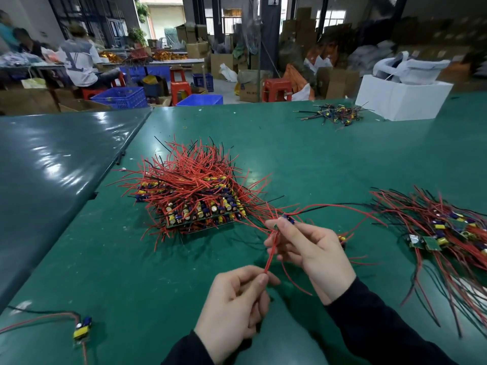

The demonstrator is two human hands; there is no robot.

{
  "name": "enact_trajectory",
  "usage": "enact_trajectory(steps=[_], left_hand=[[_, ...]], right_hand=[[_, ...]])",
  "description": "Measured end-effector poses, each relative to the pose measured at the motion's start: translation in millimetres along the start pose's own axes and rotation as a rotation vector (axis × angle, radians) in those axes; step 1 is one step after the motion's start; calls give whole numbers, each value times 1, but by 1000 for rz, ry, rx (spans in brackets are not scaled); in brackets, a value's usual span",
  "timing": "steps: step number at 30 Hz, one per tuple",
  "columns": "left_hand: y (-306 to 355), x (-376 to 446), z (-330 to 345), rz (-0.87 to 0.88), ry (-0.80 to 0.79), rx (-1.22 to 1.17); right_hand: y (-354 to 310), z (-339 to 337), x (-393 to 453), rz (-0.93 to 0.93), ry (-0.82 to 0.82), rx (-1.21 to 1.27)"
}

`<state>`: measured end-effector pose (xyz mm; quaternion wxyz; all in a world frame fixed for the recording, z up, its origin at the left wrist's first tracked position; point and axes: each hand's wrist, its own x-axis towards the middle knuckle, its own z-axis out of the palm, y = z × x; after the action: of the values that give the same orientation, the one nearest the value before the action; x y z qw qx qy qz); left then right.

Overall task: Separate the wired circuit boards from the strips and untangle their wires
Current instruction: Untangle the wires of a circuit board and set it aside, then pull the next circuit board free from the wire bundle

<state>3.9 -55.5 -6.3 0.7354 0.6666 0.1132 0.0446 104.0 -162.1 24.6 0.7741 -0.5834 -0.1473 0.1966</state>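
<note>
One small board [82, 328] lies alone on the green table [303, 154], far left. Next comes the big pile of boards [195, 196] with red wires. The left hand [234, 309] pinches the low end of a red wire [271, 252]. The wire runs up, tilted right, to the right hand [313, 251], which seems to pinch a little board [290, 219]. More loose boards [448, 233] lie far right.

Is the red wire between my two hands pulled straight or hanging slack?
Pulled straight. The red wire runs as a taut line from the left hand, which pinches its end, up to the right hand.
</note>
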Motion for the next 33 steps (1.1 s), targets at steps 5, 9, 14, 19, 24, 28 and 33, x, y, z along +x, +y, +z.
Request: enact_trajectory(steps=[5,9,14,19,24,28,33], left_hand=[[-12,0,4,-4,-29,88],[-13,-1,9,133,-14,214],[-11,-2,11,196,-48,251],[-7,0,5,191,62,212],[-6,0,6,170,69,206],[-6,0,4,167,79,198],[-7,5,-1,188,152,148]], right_hand=[[-11,-5,-3,2,31,98],[-21,-5,-11,-10,6,92],[-69,-32,-9,-75,-46,-75],[-122,-134,6,-153,176,-936],[-100,-256,41,78,448,-1566],[-95,-267,47,178,481,-1871],[-129,-168,26,-433,261,-1674]])
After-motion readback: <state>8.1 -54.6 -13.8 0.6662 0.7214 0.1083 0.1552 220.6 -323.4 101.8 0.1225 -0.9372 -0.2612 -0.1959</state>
